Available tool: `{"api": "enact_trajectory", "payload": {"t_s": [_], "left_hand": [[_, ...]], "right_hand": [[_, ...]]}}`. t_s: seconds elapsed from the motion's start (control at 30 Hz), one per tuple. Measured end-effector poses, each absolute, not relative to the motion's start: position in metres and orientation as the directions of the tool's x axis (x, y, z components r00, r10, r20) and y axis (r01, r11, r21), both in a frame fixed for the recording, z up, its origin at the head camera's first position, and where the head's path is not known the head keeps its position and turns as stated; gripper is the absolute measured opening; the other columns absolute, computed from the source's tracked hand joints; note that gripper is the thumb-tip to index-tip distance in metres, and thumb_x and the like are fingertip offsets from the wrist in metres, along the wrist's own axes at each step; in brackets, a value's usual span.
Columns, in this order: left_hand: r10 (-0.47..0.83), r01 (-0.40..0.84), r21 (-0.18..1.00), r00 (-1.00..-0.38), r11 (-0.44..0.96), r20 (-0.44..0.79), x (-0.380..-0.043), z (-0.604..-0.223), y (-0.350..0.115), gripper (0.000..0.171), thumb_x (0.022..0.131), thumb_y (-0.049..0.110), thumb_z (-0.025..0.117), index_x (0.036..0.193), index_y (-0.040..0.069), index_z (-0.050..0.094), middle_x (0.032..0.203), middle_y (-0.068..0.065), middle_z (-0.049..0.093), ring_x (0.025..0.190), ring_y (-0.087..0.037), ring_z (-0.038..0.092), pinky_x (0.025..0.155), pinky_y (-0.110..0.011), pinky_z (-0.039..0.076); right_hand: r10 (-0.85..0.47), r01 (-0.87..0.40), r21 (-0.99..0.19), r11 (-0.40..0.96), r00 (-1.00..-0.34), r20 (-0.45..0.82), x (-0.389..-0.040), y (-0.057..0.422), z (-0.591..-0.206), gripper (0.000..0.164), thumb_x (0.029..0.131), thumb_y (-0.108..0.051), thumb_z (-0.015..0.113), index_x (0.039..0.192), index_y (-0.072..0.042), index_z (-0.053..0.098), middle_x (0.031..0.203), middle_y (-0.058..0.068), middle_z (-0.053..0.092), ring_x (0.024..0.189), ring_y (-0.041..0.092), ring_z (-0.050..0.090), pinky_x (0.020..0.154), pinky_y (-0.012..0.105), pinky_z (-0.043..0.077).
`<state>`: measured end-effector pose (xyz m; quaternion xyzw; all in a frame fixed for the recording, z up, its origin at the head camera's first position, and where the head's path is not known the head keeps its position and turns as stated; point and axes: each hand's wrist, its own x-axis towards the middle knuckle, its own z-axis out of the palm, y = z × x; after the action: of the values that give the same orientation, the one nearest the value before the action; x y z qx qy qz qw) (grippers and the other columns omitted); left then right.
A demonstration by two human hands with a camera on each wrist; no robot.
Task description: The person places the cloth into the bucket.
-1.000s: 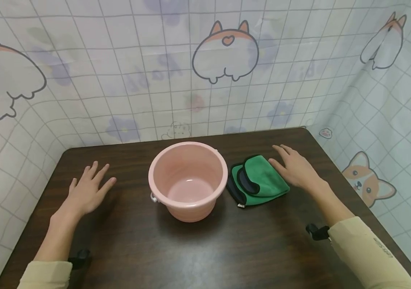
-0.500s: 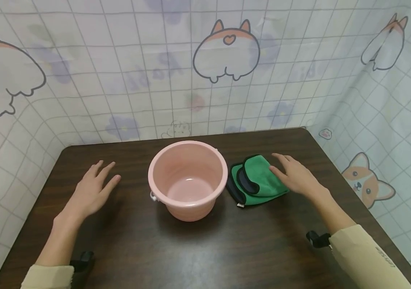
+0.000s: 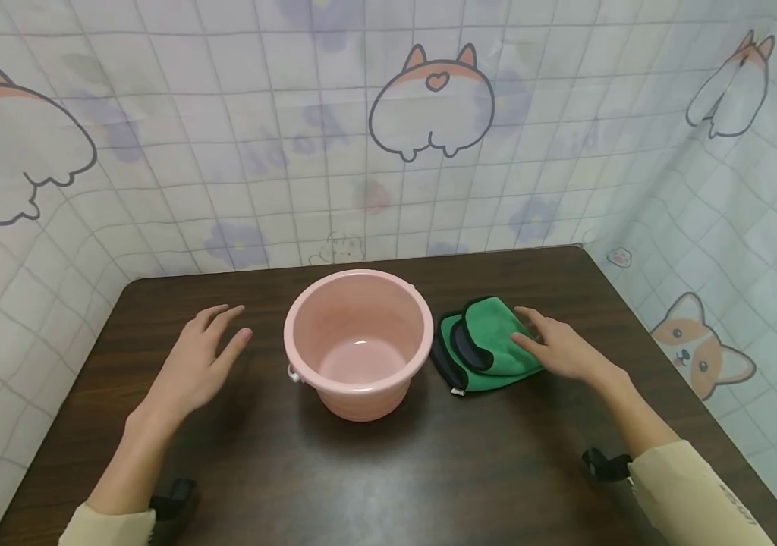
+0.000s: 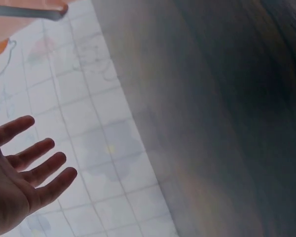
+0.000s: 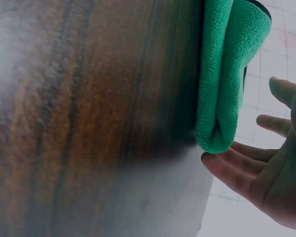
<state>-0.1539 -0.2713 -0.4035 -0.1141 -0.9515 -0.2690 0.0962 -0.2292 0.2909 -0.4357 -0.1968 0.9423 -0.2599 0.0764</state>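
A pink plastic bucket (image 3: 361, 402) stands upright in the middle of the table, with nothing visible inside it. To its right lies a folded green towel (image 3: 503, 341) with black edging and a dark inner fold. My left hand (image 3: 189, 371) hovers left of the bucket, apart from it, fingers spread and holding nothing. The left wrist view shows that palm (image 4: 10, 192) bare. My right hand (image 3: 561, 350) is at the towel's right side, fingers loosely extended. In the right wrist view its fingertips (image 5: 227, 170) are right by the towel's folded edge; whether they touch is unclear.
The dark wood-grain table (image 3: 354, 493) has rounded back corners. A white grid-patterned wall covering (image 3: 224, 182) with cartoon dogs rises behind and at both sides. Black wrist straps (image 3: 605, 464) sit at the sleeve cuffs.
My left hand has moved to the right, closer to the bucket. My right hand has come down and slightly nearer to me beside the towel. Bucket and towel stay put.
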Motion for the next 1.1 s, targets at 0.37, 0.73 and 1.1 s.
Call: {"api": "enact_trajectory", "payload": {"t_s": [0.37, 0.73, 1.1], "left_hand": [[0.157, 0.321, 0.598, -0.938, 0.735, 0.310, -0.151, -0.404, -0.242, 0.051, 0.110, 0.039, 0.047, 0.148, 0.005, 0.052, 0.143, -0.021, 0.050, 0.128, -0.044, 0.049, 0.099, -0.066, 0.041], [0.076, 0.297, 0.763, -0.947, 0.574, 0.312, -0.147, -0.391, -0.226, 0.041, 0.110, 0.034, 0.052, 0.142, 0.009, 0.059, 0.137, -0.010, 0.059, 0.124, -0.029, 0.056, 0.097, -0.050, 0.051], [0.118, 0.205, 0.941, -0.977, 0.270, 0.179, -0.149, -0.385, -0.214, 0.045, 0.109, 0.030, 0.054, 0.143, 0.001, 0.055, 0.133, -0.018, 0.060, 0.111, -0.019, 0.063, 0.088, -0.035, 0.059]], "right_hand": [[-0.367, -0.266, -0.555, 0.788, -0.927, -0.076, -0.219, 0.294, -0.440, 0.069, 0.108, -0.037, 0.055, 0.159, 0.000, 0.027, 0.133, 0.035, 0.056, 0.120, 0.049, 0.057, 0.092, 0.062, 0.050], [-0.368, -0.246, -0.612, 0.751, -0.926, -0.080, -0.224, 0.297, -0.441, 0.067, 0.101, -0.022, 0.068, 0.155, -0.003, 0.033, 0.119, 0.029, 0.063, 0.104, 0.043, 0.064, 0.078, 0.053, 0.054], [-0.395, -0.229, -0.689, 0.688, -0.914, -0.090, -0.229, 0.300, -0.442, 0.027, 0.101, -0.010, 0.063, 0.128, -0.008, 0.065, 0.137, 0.024, 0.055, 0.113, 0.041, 0.053, 0.082, 0.048, 0.046]]}}
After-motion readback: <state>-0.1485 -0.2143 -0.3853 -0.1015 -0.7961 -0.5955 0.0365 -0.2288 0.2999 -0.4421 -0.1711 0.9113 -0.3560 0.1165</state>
